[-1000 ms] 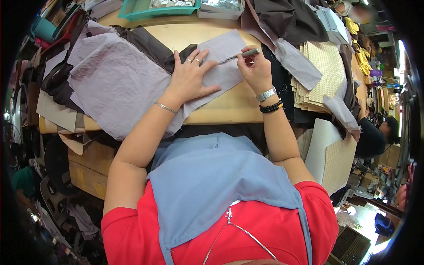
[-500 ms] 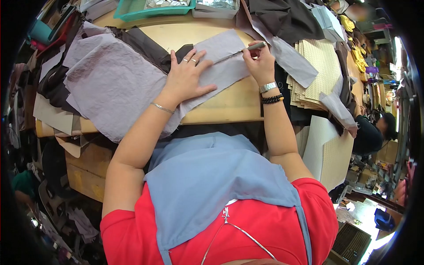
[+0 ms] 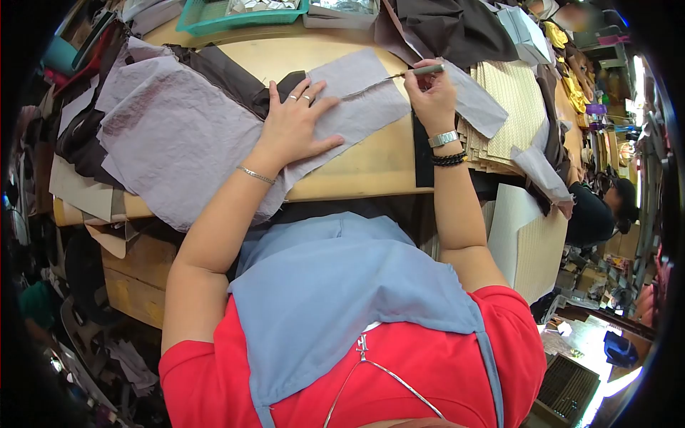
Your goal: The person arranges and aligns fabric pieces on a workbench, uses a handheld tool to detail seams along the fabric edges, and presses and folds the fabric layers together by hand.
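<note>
My left hand [image 3: 291, 130] lies flat with fingers spread on a pale lilac-grey fabric piece [image 3: 378, 107] on the wooden table. In my right hand [image 3: 432, 98] is a slim tool [image 3: 428, 69] with a grey-green handle and a narrow metal tip. The tip is at the far right part of the fabric, by its edge. A thin dark line runs across the fabric from near my left fingers towards the tip; whether it is a slit or a mark I cannot tell. Dark fabric [image 3: 235, 75] lies just beyond my left hand.
A larger lilac-grey cloth [image 3: 178, 135] drapes over the table's front edge at left. At the back stand a teal basket [image 3: 242, 21] and a tray of small packets [image 3: 342, 13]. Patterned cream sheets [image 3: 506, 107] are stacked at right. A person in dark clothing [image 3: 596, 214] is farther right.
My right hand has moved right with the tool, and its tip is now near the fabric's right edge. My left hand stays spread on the fabric. The view has shifted slightly.
</note>
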Action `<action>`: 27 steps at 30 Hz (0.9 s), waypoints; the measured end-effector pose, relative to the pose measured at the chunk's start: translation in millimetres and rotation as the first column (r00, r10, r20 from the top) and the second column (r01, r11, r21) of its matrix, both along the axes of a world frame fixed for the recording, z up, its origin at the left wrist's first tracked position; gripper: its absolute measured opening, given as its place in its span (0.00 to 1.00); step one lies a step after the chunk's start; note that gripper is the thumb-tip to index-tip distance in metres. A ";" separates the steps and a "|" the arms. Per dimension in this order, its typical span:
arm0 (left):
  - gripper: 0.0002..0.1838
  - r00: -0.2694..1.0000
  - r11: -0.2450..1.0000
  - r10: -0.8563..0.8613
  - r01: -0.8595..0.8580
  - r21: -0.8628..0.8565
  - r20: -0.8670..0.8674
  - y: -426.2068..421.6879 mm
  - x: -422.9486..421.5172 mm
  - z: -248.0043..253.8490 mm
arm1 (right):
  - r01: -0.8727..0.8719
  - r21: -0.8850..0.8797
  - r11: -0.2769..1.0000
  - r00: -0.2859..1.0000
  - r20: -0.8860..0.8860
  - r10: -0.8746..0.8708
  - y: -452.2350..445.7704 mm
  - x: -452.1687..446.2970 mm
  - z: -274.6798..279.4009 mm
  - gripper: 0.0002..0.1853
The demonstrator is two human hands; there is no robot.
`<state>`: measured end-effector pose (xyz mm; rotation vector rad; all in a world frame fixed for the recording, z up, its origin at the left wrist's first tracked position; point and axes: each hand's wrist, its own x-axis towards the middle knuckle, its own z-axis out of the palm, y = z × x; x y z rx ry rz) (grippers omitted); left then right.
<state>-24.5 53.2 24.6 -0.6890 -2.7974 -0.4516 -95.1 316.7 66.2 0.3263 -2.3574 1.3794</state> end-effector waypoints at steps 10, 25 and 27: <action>0.34 1.000 1.000 -0.008 0.008 0.002 0.011 -0.1 0.1 1.8 | -0.014 -0.020 1.000 0.999 0.031 0.015 -8.9 6.6 -8.1 0.11; 0.34 1.000 1.000 -0.007 0.007 0.003 0.017 0.1 0.3 1.8 | 0.079 0.144 0.986 0.996 0.019 -0.082 7.9 -4.0 -8.7 0.10; 0.34 1.000 1.000 -0.007 0.007 0.007 0.020 0.0 0.0 1.5 | 0.098 0.159 0.982 0.995 0.002 -0.100 15.2 -9.2 -10.5 0.09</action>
